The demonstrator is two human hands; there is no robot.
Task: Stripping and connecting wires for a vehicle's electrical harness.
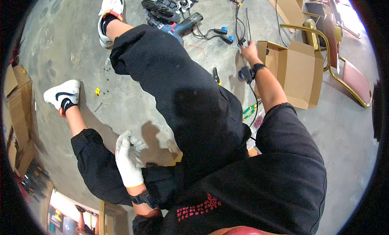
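My right hand (250, 52), bare and with a dark watch at the wrist, reaches out over the floor. Its fingers are closed on a black cable (242, 42) whose lead runs up the floor. Beside that wrist hangs a blue-and-black connector (245, 74) on a dark cord. My left hand (129, 158) wears a white knit glove and is raised over my bent left leg. Its fingers are partly curled and apart, and nothing shows in them. More cables with blue-ended connectors (227, 39) lie on the floor to the left of my right hand.
An open cardboard box (302, 72) lies right of my right arm, near a metal-framed chair (352, 81). A cordless power tool (178, 27) rests beyond my knee. Green-handled pliers (250, 112) lie beside my right thigh. Cardboard (20, 113) stands along the left.
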